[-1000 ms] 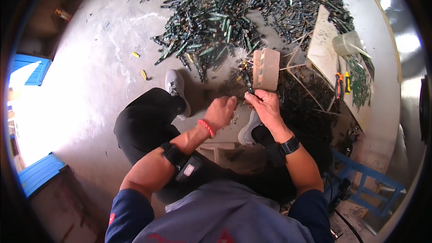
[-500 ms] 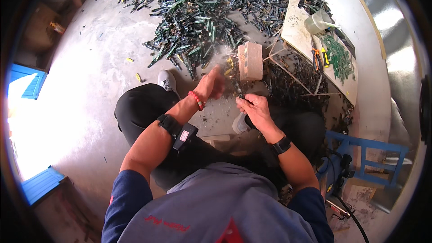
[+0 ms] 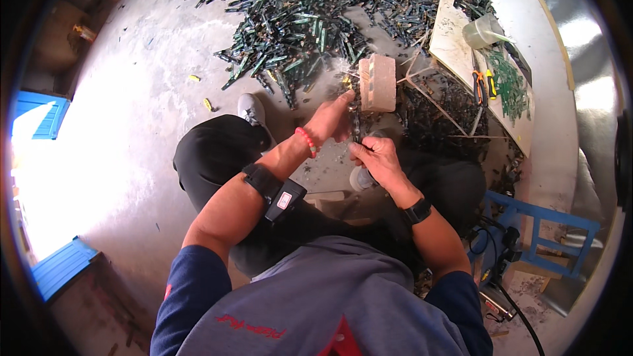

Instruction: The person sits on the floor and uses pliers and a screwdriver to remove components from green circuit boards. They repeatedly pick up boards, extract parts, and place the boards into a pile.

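Note:
My right hand (image 3: 379,160) is closed around the near end of a narrow dark strip (image 3: 356,123), which points away from me over the floor. Close to the strip's left side is my left hand (image 3: 331,118), its fingers partly spread and slightly blurred. Whether those fingers touch the strip I cannot tell. Just beyond them lies a small yellow piece (image 3: 347,81) among pale dust. A pinkish brick block (image 3: 379,84) stands right of the strip. Farther off, a large pile of similar dark, shiny strips (image 3: 297,39) covers the floor.
At right, a pale board (image 3: 447,33) bears a translucent cup (image 3: 480,31), orange-handled pliers (image 3: 479,87), a yellow-and-black handled tool (image 3: 491,84) and green strips (image 3: 509,86). More dark scraps (image 3: 435,122) lie under a thin frame. A blue frame (image 3: 544,209) and black cable (image 3: 521,313) are nearer.
My left hand has moved right, toward the strip and the brick. My right hand keeps its hold on the strip. The whole view has shifted slightly.

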`<state>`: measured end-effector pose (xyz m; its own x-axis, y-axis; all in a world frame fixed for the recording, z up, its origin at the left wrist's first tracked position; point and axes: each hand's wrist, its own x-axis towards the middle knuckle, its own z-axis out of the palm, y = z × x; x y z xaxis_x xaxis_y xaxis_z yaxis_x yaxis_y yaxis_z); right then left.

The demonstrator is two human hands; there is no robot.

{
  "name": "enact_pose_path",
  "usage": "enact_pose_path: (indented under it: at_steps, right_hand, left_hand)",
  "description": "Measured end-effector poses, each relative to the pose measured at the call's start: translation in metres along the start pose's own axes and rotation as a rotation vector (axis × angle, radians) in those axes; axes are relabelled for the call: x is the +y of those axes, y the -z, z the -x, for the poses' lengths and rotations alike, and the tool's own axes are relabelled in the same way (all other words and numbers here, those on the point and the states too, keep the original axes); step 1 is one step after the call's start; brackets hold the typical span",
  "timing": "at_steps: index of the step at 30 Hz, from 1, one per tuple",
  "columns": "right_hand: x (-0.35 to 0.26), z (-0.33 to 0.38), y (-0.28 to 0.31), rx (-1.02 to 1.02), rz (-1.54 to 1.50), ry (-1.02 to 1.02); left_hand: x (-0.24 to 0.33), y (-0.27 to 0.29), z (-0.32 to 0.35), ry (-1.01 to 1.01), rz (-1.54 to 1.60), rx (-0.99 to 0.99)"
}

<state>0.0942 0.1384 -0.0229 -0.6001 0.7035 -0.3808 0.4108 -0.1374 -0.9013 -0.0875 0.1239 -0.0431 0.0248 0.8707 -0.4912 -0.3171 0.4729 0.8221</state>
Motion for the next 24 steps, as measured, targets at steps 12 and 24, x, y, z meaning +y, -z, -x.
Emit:
enact_pose_path:
  at_steps: [12, 24]
  right_hand:
    - [-0.049, 0.015, -0.031, -0.112, -0.627, -0.354]
    - [-0.045, 0.009, -0.032, -0.014, -0.514, -0.307]
  left_hand:
    - [0.004, -0.015, -0.007, 0.022, 0.288, -0.054]
    - [0.004, -0.014, -0.002, 0.055, 0.362, -0.099]
